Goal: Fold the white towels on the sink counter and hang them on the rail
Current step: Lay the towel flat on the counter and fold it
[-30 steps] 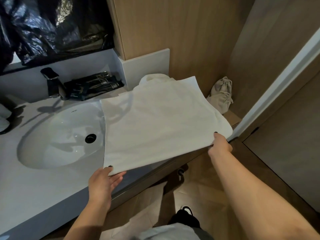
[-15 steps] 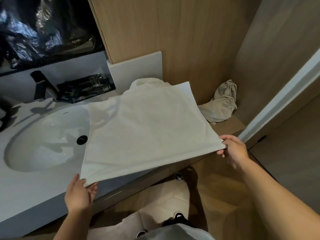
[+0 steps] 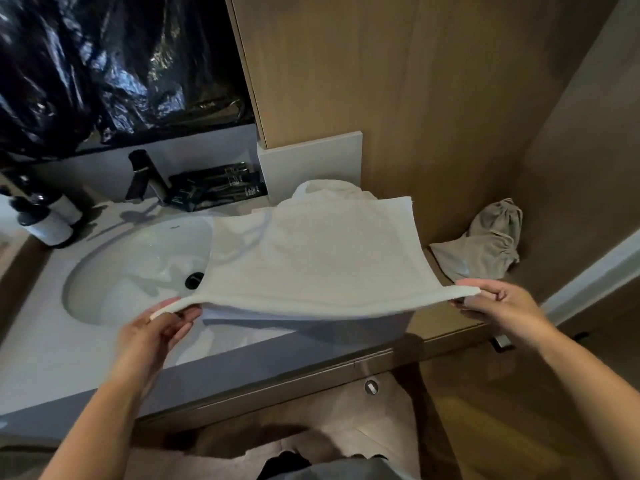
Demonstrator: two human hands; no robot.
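Left hand [image 3: 157,325] pinching near-left corner of towel [image 3: 311,258]; right hand [image 3: 498,301] pinching near-right corner. Near edge stretching taut between hands, lifting above bench [image 3: 52,355]; far edge resting beyond, beside sink [image 3: 138,268].

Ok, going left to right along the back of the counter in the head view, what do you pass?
Two dark-capped bottles → black faucet → black sachets → crumpled white towel behind the held towel → beige drawstring bag.
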